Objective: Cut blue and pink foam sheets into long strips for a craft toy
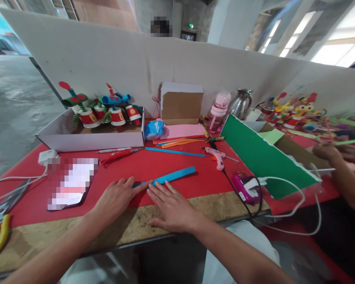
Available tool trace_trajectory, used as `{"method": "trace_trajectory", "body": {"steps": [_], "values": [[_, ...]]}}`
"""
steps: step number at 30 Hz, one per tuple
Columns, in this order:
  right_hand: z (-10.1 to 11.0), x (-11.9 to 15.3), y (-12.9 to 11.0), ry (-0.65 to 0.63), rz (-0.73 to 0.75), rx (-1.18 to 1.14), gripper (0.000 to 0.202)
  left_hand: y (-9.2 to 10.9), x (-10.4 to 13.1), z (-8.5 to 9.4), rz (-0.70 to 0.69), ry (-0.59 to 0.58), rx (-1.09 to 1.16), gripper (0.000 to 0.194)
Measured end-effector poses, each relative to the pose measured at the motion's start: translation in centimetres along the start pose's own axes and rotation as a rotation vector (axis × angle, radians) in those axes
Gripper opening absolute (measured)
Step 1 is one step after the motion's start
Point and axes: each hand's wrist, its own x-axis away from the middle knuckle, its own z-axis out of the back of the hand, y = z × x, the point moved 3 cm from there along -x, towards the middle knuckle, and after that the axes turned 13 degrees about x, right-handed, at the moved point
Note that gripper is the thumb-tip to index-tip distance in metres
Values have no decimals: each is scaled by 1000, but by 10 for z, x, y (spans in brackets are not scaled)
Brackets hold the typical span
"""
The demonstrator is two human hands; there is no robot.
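A blue paper strip (177, 174) lies slantwise on the red table covering, its left part folded or narrower under my fingers. My left hand (116, 197) rests at the strip's left end, index finger stretched along it and the other fingers slightly bent. Flat on the table, my right hand (173, 207) has its fingers spread, their tips touching the strip near its middle. Neither hand is wrapped round anything. Behind the strip lies a second, thinner blue strip (175, 152). A pink glue gun (218, 157) lies to the right of both strips.
Yellow-handled scissors (1, 232) and a phone (72, 183) lie left. A white box (91, 140) holds paper-cup figures. A green-sided box (254, 157) stands right, beside a purple device (245, 187) with trailing cables. Another person's hands (328, 156) are at far right.
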Motion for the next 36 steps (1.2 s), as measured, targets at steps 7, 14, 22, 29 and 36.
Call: {"method": "trace_trajectory", "body": {"steps": [7,14,22,29,36], "values": [[10,11,21,-93,-105,-46,82,3,1,4,11,-23,-16,65],[12,32,60,-192,-233,-34,76,2,1,4,-5,-36,-69,68],[18,32,63,-131,-363,65,85,8,1,14,-9,-57,-76,71],[6,-6,21,-128,-75,-100,85,-6,1,15,-32,-41,71,66],[5,-7,21,-166,-121,-131,85,-72,17,-1,113,129,811,57]]}}
